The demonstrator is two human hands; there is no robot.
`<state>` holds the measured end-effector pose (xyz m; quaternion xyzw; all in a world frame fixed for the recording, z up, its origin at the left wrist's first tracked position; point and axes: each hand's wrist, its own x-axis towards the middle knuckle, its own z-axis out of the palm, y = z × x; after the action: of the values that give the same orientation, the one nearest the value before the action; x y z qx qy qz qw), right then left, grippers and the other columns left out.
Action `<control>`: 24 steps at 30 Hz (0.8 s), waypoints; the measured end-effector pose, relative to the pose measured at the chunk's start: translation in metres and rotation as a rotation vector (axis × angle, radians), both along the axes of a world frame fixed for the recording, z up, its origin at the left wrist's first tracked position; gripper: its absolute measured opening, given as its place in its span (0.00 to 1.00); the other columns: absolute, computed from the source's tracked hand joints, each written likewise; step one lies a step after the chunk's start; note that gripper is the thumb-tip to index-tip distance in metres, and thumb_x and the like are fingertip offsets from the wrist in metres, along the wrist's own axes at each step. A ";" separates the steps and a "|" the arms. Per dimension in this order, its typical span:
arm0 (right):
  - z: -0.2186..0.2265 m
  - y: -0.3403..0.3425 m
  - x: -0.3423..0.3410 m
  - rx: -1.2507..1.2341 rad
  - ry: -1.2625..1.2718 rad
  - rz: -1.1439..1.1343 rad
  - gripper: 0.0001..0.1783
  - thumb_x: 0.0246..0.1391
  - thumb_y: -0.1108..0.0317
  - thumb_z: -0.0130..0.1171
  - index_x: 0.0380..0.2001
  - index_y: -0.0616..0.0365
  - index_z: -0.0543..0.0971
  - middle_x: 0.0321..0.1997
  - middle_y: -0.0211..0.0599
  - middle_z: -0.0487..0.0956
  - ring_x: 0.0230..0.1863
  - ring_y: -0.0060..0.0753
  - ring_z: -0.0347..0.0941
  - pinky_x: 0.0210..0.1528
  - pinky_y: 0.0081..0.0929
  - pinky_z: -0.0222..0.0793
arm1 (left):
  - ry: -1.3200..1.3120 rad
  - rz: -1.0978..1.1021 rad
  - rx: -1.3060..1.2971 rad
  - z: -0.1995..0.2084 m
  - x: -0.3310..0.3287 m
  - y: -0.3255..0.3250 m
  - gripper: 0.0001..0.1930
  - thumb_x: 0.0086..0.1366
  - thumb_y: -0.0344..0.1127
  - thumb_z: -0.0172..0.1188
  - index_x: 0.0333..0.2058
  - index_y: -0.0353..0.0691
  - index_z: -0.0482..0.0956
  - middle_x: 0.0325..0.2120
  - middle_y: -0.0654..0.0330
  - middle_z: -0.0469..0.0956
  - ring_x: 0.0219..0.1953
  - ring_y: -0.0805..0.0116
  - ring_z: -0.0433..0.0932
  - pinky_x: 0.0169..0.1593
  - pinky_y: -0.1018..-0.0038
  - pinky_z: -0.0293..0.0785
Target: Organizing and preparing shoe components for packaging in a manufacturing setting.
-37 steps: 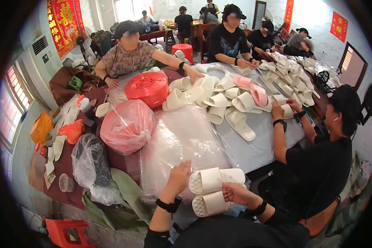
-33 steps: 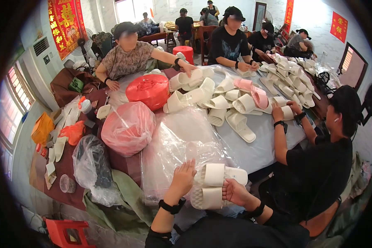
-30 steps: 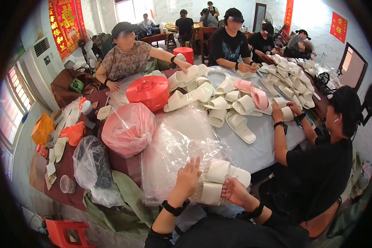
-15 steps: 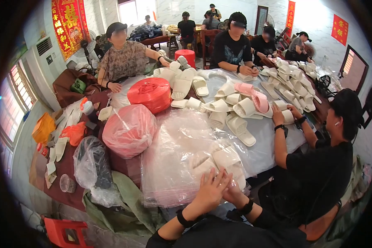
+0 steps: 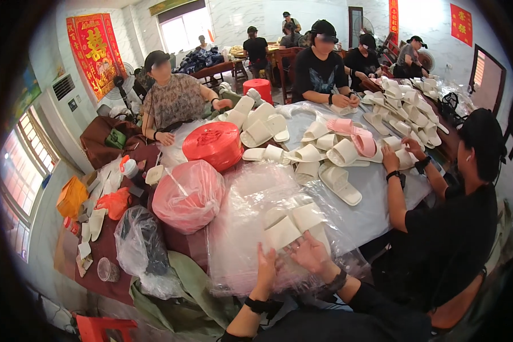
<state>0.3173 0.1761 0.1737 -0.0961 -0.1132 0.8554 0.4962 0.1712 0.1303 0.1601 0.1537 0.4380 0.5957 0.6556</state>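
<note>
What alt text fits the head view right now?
Left hand and right hand at a pair of white slippers over clear plastic bags. Beyond, a pile of mostly white slippers; a co-worker in black sits at right.

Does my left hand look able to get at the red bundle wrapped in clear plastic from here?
Probably yes: the left hand seems free, and only flat clear bags appear to lie between it and the red bundle, though it may take a stretch.

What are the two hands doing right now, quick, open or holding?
Left hand: open, beside the slippers.
Right hand: open, at the slippers; can't tell if it touches them.
</note>
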 end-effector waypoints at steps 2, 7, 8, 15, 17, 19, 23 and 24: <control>-0.011 0.006 -0.008 -0.019 0.046 0.056 0.28 0.65 0.54 0.34 0.63 0.54 0.53 0.66 0.36 0.57 0.66 0.40 0.52 0.67 0.41 0.45 | 0.018 -0.099 -0.018 -0.010 0.003 -0.001 0.28 0.63 0.37 0.56 0.59 0.48 0.53 0.50 0.57 0.67 0.49 0.59 0.72 0.46 0.64 0.72; -0.010 0.011 -0.010 -0.028 -0.216 0.117 0.28 0.62 0.70 0.42 0.64 0.55 0.52 0.66 0.45 0.57 0.65 0.45 0.55 0.64 0.39 0.54 | -0.091 -0.249 0.041 -0.015 0.001 0.000 0.21 0.67 0.38 0.50 0.57 0.49 0.59 0.49 0.59 0.70 0.45 0.63 0.75 0.44 0.67 0.77; -0.010 0.009 -0.008 -0.031 -0.220 0.118 0.28 0.62 0.70 0.42 0.64 0.55 0.52 0.66 0.45 0.57 0.65 0.45 0.55 0.64 0.39 0.54 | -0.144 -0.226 0.037 -0.018 -0.001 0.002 0.20 0.66 0.36 0.50 0.56 0.46 0.60 0.47 0.58 0.71 0.46 0.62 0.75 0.45 0.63 0.76; -0.006 -0.012 0.036 0.694 -0.904 -0.078 0.28 0.56 0.73 0.52 0.60 0.57 0.61 0.61 0.45 0.65 0.62 0.44 0.61 0.61 0.35 0.59 | -0.320 -0.152 -0.049 -0.031 -0.008 0.008 0.19 0.67 0.36 0.48 0.53 0.33 0.65 0.47 0.53 0.74 0.49 0.61 0.74 0.49 0.65 0.74; -0.004 -0.019 0.043 1.153 -1.321 -0.210 0.25 0.54 0.74 0.54 0.57 0.57 0.67 0.60 0.44 0.67 0.61 0.42 0.63 0.59 0.34 0.62 | -0.369 -0.132 -0.024 -0.030 -0.012 0.012 0.19 0.67 0.37 0.48 0.52 0.31 0.65 0.47 0.52 0.74 0.49 0.61 0.74 0.50 0.66 0.73; 0.018 -0.029 0.040 1.203 -1.441 -0.271 0.20 0.52 0.75 0.56 0.50 0.55 0.74 0.57 0.44 0.70 0.58 0.43 0.67 0.58 0.33 0.63 | -0.421 -0.104 0.008 -0.024 -0.015 0.013 0.19 0.67 0.38 0.48 0.51 0.29 0.66 0.48 0.51 0.74 0.48 0.61 0.74 0.50 0.67 0.73; 0.001 -0.028 0.042 1.147 -1.434 -0.304 0.22 0.51 0.74 0.57 0.52 0.51 0.73 0.56 0.46 0.71 0.56 0.46 0.68 0.57 0.34 0.63 | -0.428 -0.233 -0.104 0.001 -0.012 0.008 0.19 0.65 0.36 0.51 0.51 0.33 0.66 0.45 0.53 0.75 0.45 0.60 0.76 0.47 0.64 0.75; 0.002 -0.026 0.039 1.105 -1.375 -0.242 0.22 0.50 0.73 0.58 0.52 0.52 0.73 0.55 0.47 0.71 0.56 0.47 0.68 0.56 0.35 0.64 | -0.395 -0.309 -0.137 0.008 -0.012 0.004 0.18 0.64 0.34 0.53 0.51 0.34 0.67 0.44 0.53 0.75 0.43 0.60 0.77 0.45 0.64 0.76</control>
<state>0.3564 0.1505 0.1754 -0.3465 -0.7714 0.3736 0.3812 0.1588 0.1347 0.1677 0.0546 0.3120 0.4759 0.8204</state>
